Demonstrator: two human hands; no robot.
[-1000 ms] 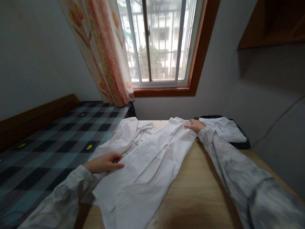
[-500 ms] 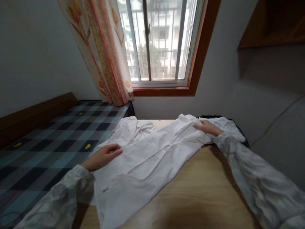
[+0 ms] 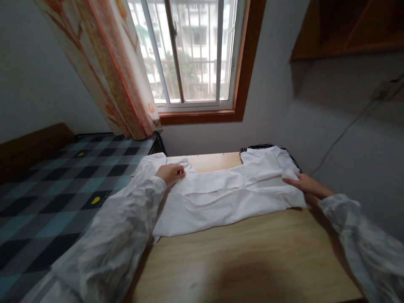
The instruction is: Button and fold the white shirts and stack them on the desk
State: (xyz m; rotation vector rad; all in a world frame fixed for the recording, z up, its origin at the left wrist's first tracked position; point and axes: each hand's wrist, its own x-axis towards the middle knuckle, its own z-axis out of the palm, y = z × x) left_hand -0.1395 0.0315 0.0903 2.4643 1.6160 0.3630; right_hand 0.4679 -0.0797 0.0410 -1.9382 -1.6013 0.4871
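A white garment (image 3: 227, 198) lies stretched sideways across the wooden table (image 3: 252, 256), with creases along its length. My left hand (image 3: 170, 173) is closed at its upper left corner, the fingers curled on the cloth. At the right end my right hand (image 3: 307, 185) pinches or presses the cloth, its thumb and fingers close together at the edge. Behind my left hand is another crumpled white cloth (image 3: 150, 162). Beyond the garment's right end, folded white clothing (image 3: 252, 155) rests on a black striped item (image 3: 263, 146).
A bed with a checked cover (image 3: 104, 168) adjoins the table on the left. A window (image 3: 195, 54) and a flowered curtain (image 3: 107, 63) are behind. A wooden shelf (image 3: 341, 42) and a cable (image 3: 341, 134) are on the right wall.
The garment has turned from a diagonal to lie nearly level across the table. My left hand has moved away from me and right; my right hand has moved right and slightly nearer. The view has shifted right.
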